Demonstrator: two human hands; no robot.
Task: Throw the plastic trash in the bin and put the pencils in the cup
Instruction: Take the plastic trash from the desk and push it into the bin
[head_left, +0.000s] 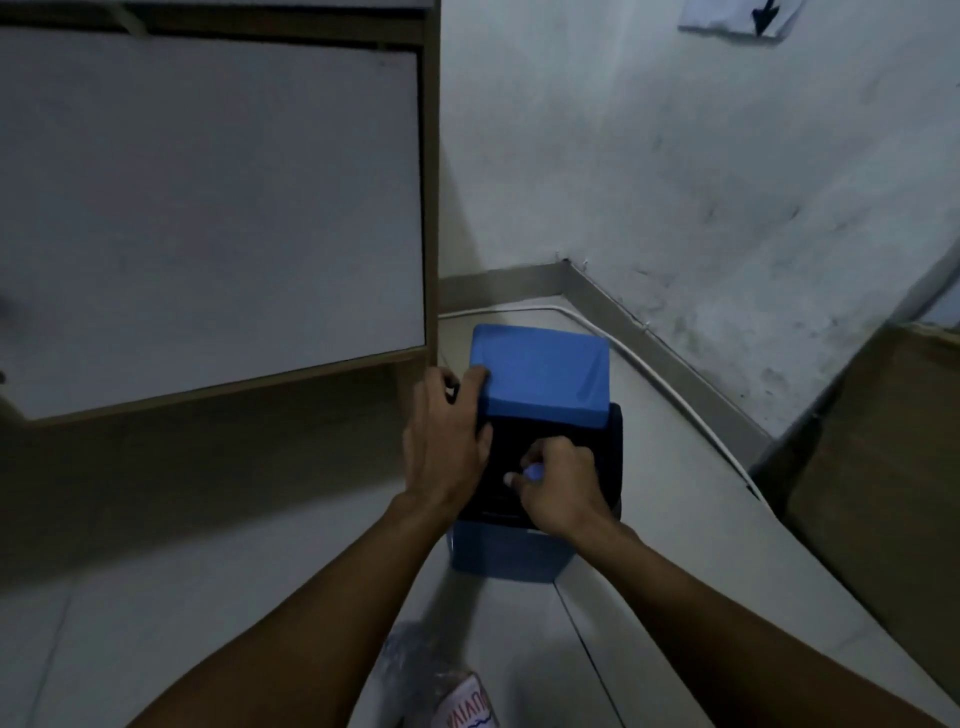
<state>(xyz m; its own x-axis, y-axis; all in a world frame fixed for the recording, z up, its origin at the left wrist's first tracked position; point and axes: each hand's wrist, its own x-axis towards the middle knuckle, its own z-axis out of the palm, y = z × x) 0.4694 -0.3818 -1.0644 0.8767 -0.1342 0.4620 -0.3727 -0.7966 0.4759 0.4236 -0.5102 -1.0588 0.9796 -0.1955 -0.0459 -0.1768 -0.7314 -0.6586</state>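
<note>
A small blue bin (506, 553) stands on the floor in the corner, its blue lid (540, 371) tipped up over a dark opening. My left hand (447, 441) grips the lid's left edge and the bin's rim, holding the lid raised. Above the opening, my right hand (558, 486) is closed on a small pale blue plastic piece (534, 472), which pokes out between the fingertips. A crumpled clear plastic bottle (447, 680) with a red and white label lies on the floor near my feet. No pencils or cup are in view.
A white cabinet with a wooden frame (428, 208) stands to the left of the bin. A brown cardboard box (883, 467) sits at the right. A white cable (649, 374) runs along the skirting of the stained wall behind the bin.
</note>
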